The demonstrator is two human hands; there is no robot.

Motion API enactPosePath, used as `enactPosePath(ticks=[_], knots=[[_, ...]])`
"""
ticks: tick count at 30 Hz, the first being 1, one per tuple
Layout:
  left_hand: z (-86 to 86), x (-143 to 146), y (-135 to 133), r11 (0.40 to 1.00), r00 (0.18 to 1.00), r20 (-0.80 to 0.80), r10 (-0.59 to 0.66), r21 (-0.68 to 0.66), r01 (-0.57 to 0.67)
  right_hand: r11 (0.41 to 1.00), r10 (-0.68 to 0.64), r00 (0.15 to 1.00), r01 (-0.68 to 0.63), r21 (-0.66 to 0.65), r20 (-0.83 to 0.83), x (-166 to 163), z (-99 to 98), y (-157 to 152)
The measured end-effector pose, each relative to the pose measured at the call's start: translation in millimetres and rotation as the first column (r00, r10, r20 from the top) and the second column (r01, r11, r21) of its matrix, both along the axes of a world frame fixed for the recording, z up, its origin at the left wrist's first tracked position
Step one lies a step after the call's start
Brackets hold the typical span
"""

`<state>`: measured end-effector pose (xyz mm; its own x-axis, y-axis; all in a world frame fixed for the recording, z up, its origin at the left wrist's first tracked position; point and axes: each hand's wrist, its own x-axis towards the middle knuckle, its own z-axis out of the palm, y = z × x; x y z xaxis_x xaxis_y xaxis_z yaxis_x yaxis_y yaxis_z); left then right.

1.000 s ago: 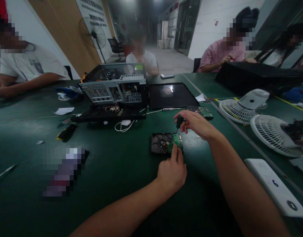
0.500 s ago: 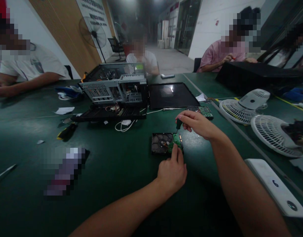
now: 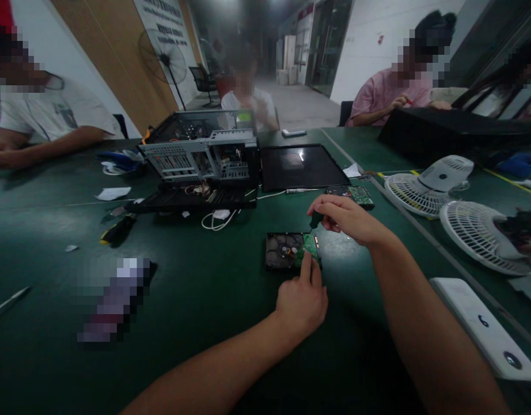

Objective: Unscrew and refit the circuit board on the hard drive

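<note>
Reaching in from six o'clock, the left hand (image 3: 300,302) laid two extended fingers on the green circuit board (image 3: 310,241) of a hard drive (image 3: 277,252), its other fingers folded; whether it also gripped the drive's edge could not be told. From two o'clock the right hand (image 3: 341,218) came over, its thumb and fingers closed around a small dark-handled screwdriver (image 3: 316,220). The shaft slanted down to the upper part of the board, where the tip was too small to read clearly. The drive lay flat on the green table (image 3: 231,276), at the hub of this clock, with twelve pointing away from the wearer.

Farther out, a loose board (image 3: 362,196) lay near two o'clock, just beyond the right hand. A black panel (image 3: 306,170) sat flat toward twelve, and an opened computer case (image 3: 174,161) stood at ten to eleven. Two white fan parts (image 3: 406,195) rested at three, and a white casing (image 3: 473,320) marked with a 6 at four. A yellow-and-black handle (image 3: 117,230) lay at nine. Seated people showed beyond the table: one in white at ten, one in pink at one.
</note>
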<state>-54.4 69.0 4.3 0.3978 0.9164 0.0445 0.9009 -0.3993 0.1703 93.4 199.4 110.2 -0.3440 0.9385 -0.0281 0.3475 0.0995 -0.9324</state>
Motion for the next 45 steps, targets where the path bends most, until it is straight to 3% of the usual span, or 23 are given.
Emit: enactPosePath(ticks=[7,14,19,24,29,37,45], knots=[[-0.7,0,0,1.000,1.000,0.012,-0.003,-0.004,0.003,0.984,-0.003,0.979,-0.033,-0.175,-0.203,-2,-1.5,-1],[-1.0,-1,0,1.000,1.000,0.018,-0.009,-0.006,0.009,0.972,0.012,0.969,-0.069,-0.226,-0.245,-2,-2.9,0],[-0.4,-1,0,1.000,1.000,0.025,-0.006,-0.016,0.007,0.963,-0.047,0.939,-0.048,-0.264,-0.341,-2,-4.3,0],[-1.6,-1,0,1.000,1.000,0.017,-0.014,-0.008,0.014,0.964,-0.032,0.948,-0.054,-0.258,-0.318,0,-4.7,2],[-1.1,-1,0,1.000,1.000,0.011,-0.011,-0.008,0.011,0.985,-0.101,0.963,0.062,-0.161,-0.251,7,-7.6,7],[-1.0,-1,0,1.000,1.000,0.004,-0.010,-0.009,0.010,0.989,0.021,0.971,-0.055,-0.137,-0.240,7,-5.3,5],[-1.3,-1,0,1.000,1.000,0.005,-0.004,-0.009,0.004,0.986,0.011,0.966,-0.053,-0.158,-0.257,5,0.0,1]])
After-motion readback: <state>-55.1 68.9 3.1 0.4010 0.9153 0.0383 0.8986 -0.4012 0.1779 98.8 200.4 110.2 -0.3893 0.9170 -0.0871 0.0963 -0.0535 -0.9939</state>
